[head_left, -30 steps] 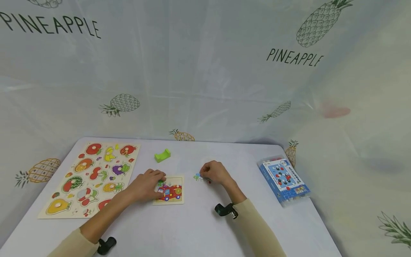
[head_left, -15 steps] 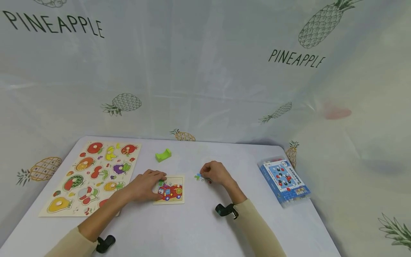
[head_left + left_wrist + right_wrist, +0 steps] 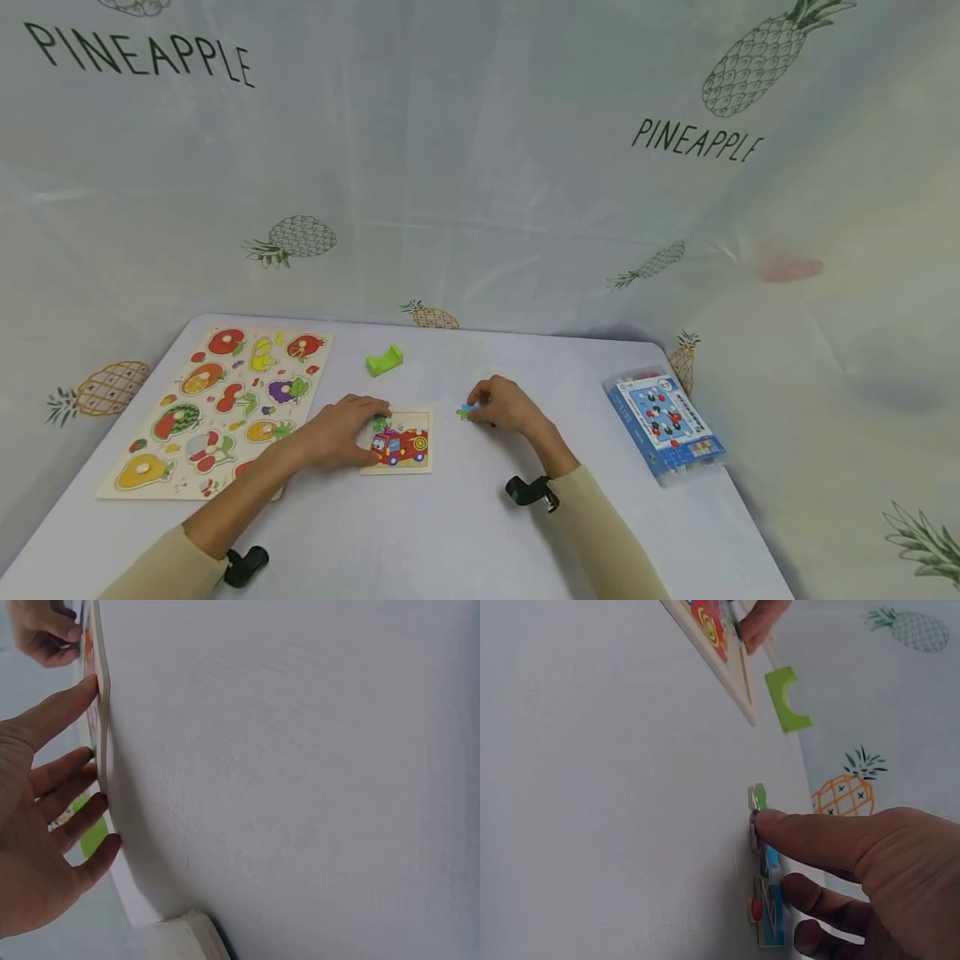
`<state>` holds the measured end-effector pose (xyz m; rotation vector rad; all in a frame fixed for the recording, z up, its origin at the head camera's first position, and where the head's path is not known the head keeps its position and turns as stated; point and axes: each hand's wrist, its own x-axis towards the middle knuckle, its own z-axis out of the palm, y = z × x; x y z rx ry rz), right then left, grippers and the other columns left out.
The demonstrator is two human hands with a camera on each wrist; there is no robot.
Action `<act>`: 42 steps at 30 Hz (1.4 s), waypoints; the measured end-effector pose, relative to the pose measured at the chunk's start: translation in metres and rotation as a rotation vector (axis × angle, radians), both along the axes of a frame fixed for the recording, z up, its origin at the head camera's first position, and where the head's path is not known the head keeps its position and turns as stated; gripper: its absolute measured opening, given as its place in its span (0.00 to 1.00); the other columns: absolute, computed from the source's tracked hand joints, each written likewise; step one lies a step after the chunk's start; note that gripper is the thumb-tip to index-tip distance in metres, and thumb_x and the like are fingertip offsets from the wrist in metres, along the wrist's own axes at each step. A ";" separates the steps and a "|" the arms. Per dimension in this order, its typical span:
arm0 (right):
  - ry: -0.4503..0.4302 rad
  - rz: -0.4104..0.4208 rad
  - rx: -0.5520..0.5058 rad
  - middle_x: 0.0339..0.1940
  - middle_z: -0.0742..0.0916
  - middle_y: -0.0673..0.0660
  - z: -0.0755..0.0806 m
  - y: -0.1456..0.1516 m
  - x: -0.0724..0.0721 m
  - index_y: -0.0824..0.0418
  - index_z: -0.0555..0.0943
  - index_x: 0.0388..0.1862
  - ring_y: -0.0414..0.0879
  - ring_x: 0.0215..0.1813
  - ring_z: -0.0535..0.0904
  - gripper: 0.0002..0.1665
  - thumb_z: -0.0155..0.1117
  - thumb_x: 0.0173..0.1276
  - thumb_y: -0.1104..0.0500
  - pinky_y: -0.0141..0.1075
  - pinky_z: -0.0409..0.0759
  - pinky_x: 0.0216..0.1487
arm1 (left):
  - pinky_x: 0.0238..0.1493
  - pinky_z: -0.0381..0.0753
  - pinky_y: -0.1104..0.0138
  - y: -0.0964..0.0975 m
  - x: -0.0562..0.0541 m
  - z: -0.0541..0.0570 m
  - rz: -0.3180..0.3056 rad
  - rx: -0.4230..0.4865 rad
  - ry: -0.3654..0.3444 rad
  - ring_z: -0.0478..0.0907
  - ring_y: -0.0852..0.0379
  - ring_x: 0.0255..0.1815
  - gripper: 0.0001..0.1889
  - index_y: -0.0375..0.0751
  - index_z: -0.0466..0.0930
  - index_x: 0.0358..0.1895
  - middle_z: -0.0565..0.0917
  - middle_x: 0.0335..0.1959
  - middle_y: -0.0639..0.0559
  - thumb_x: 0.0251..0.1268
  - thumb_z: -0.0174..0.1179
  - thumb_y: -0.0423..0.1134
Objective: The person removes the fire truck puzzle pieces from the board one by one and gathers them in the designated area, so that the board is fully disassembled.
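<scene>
A small wooden puzzle board (image 3: 401, 442) with a red truck picture lies on the table in the head view. My left hand (image 3: 335, 435) rests at its left side. In the left wrist view its thumb (image 3: 75, 703) touches the board's face, and its spread fingers reach the far part and edge. To the right of the board, my right hand (image 3: 504, 406) pinches a small blue and green puzzle piece (image 3: 463, 412) low over the table. In the right wrist view more puzzle pieces (image 3: 771, 919) lie under its fingers, partly hidden by the thumb (image 3: 810, 836).
A large fruit puzzle board (image 3: 213, 417) lies on the left of the white table (image 3: 420, 542). Behind the small board sits a light green curved block (image 3: 385, 361). At the right stands a blue box (image 3: 666, 423) in clear plastic. A pineapple-print sheet (image 3: 465, 167) hangs behind.
The right hand's fingers have shifted slightly over the puzzle pieces, and fewer pieces show beneath them. The left hand stays on the board. The head view has moved a little.
</scene>
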<state>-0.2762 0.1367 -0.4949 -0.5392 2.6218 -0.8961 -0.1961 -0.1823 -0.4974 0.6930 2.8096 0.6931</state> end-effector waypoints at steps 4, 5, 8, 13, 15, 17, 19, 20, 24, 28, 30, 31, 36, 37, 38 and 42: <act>0.016 0.014 0.020 0.38 0.79 0.54 -0.001 -0.001 0.001 0.57 0.85 0.40 0.41 0.22 0.78 0.08 0.74 0.62 0.60 0.34 0.78 0.27 | 0.65 0.65 0.36 -0.001 0.000 -0.001 0.025 0.021 -0.016 0.67 0.38 0.70 0.38 0.40 0.75 0.66 0.74 0.69 0.43 0.50 0.77 0.49; 0.021 0.014 0.024 0.39 0.79 0.54 -0.001 -0.001 0.001 0.57 0.85 0.40 0.41 0.23 0.78 0.08 0.74 0.63 0.61 0.34 0.78 0.27 | 0.65 0.65 0.36 -0.001 0.000 -0.001 0.029 0.021 -0.017 0.67 0.38 0.70 0.39 0.40 0.75 0.66 0.74 0.69 0.42 0.50 0.77 0.49; 0.047 0.017 0.034 0.39 0.80 0.54 -0.001 -0.002 0.002 0.58 0.85 0.41 0.42 0.23 0.78 0.08 0.73 0.63 0.60 0.35 0.78 0.27 | 0.65 0.65 0.37 -0.001 0.000 -0.002 0.044 0.013 -0.015 0.67 0.37 0.70 0.40 0.39 0.73 0.67 0.74 0.68 0.40 0.50 0.78 0.49; 0.119 -0.007 0.031 0.40 0.82 0.53 0.003 -0.015 0.007 0.57 0.86 0.42 0.44 0.34 0.77 0.09 0.72 0.65 0.56 0.35 0.77 0.33 | 0.64 0.67 0.38 -0.001 0.000 -0.002 0.053 -0.023 0.007 0.68 0.37 0.69 0.41 0.39 0.74 0.67 0.74 0.68 0.41 0.48 0.78 0.51; 0.139 0.000 0.027 0.40 0.82 0.51 0.005 -0.028 0.012 0.55 0.87 0.42 0.43 0.39 0.75 0.09 0.72 0.66 0.54 0.35 0.76 0.37 | 0.63 0.68 0.38 -0.001 0.001 -0.002 0.053 -0.037 0.017 0.69 0.37 0.68 0.41 0.40 0.74 0.67 0.75 0.67 0.41 0.48 0.78 0.52; 0.151 0.043 0.017 0.39 0.83 0.49 0.006 -0.042 0.017 0.53 0.88 0.43 0.43 0.41 0.75 0.08 0.71 0.66 0.54 0.35 0.75 0.41 | 0.62 0.69 0.38 0.000 0.001 -0.001 0.054 -0.044 0.024 0.69 0.37 0.68 0.41 0.40 0.74 0.67 0.75 0.67 0.41 0.48 0.78 0.52; 0.152 0.097 -0.001 0.39 0.83 0.46 0.005 -0.057 0.023 0.53 0.89 0.44 0.41 0.42 0.76 0.09 0.71 0.67 0.54 0.34 0.75 0.43 | 0.60 0.70 0.38 0.000 0.001 -0.001 0.058 -0.056 0.035 0.69 0.37 0.67 0.42 0.41 0.74 0.67 0.76 0.67 0.42 0.48 0.78 0.54; 0.146 0.122 -0.010 0.39 0.83 0.45 0.005 -0.064 0.026 0.52 0.89 0.44 0.39 0.42 0.76 0.09 0.71 0.67 0.53 0.32 0.74 0.44 | 0.60 0.70 0.37 0.000 0.001 -0.001 0.061 -0.063 0.042 0.69 0.37 0.67 0.42 0.41 0.74 0.67 0.76 0.67 0.42 0.48 0.78 0.54; 0.139 0.208 -0.019 0.38 0.84 0.43 0.001 -0.089 0.034 0.52 0.90 0.47 0.35 0.40 0.75 0.11 0.71 0.67 0.53 0.29 0.73 0.41 | 0.57 0.72 0.38 -0.002 0.002 -0.001 0.073 -0.090 0.077 0.69 0.38 0.67 0.42 0.44 0.75 0.66 0.76 0.67 0.44 0.47 0.77 0.58; 0.190 0.231 0.052 0.38 0.85 0.43 -0.005 -0.104 0.039 0.51 0.90 0.48 0.33 0.39 0.73 0.14 0.73 0.65 0.51 0.28 0.73 0.41 | 0.57 0.72 0.38 -0.003 0.002 -0.002 0.073 -0.092 0.098 0.70 0.39 0.67 0.41 0.45 0.76 0.65 0.77 0.66 0.45 0.46 0.77 0.59; 0.228 0.227 0.093 0.38 0.85 0.43 -0.007 -0.108 0.041 0.51 0.89 0.48 0.33 0.39 0.74 0.14 0.74 0.64 0.50 0.28 0.73 0.43 | 0.56 0.72 0.38 -0.004 0.003 -0.002 0.069 -0.084 0.101 0.70 0.39 0.66 0.41 0.45 0.76 0.65 0.77 0.66 0.45 0.46 0.77 0.59; 0.246 0.223 0.110 0.37 0.85 0.43 -0.008 -0.110 0.042 0.51 0.89 0.47 0.34 0.39 0.74 0.14 0.74 0.64 0.50 0.28 0.73 0.44 | 0.57 0.72 0.38 -0.004 0.003 -0.002 0.069 -0.080 0.100 0.70 0.39 0.67 0.41 0.45 0.76 0.65 0.77 0.66 0.45 0.46 0.77 0.59; 0.292 0.192 0.152 0.36 0.85 0.44 -0.008 -0.115 0.045 0.50 0.89 0.45 0.36 0.39 0.74 0.13 0.74 0.64 0.48 0.28 0.73 0.42 | 0.57 0.71 0.38 -0.004 0.002 -0.004 0.088 -0.055 0.116 0.70 0.39 0.67 0.36 0.46 0.77 0.65 0.78 0.66 0.46 0.53 0.74 0.56; 0.296 0.184 0.157 0.35 0.84 0.44 -0.008 -0.116 0.045 0.50 0.89 0.44 0.36 0.39 0.74 0.13 0.74 0.64 0.47 0.28 0.73 0.42 | 0.57 0.71 0.38 -0.004 0.002 -0.005 0.096 -0.051 0.125 0.70 0.40 0.67 0.34 0.47 0.78 0.64 0.78 0.65 0.47 0.54 0.73 0.56; 0.295 0.177 0.160 0.35 0.84 0.44 -0.008 -0.117 0.045 0.50 0.89 0.44 0.36 0.38 0.73 0.13 0.74 0.64 0.47 0.28 0.73 0.41 | 0.56 0.71 0.38 -0.003 0.001 -0.006 0.104 -0.048 0.136 0.71 0.40 0.66 0.32 0.47 0.79 0.63 0.79 0.64 0.47 0.56 0.73 0.55; 0.295 0.170 0.163 0.33 0.82 0.43 -0.007 -0.119 0.045 0.50 0.89 0.43 0.36 0.37 0.73 0.12 0.74 0.64 0.48 0.27 0.72 0.40 | 0.54 0.72 0.39 0.000 -0.003 -0.008 0.142 -0.053 0.173 0.74 0.42 0.62 0.26 0.49 0.82 0.57 0.82 0.59 0.50 0.56 0.73 0.53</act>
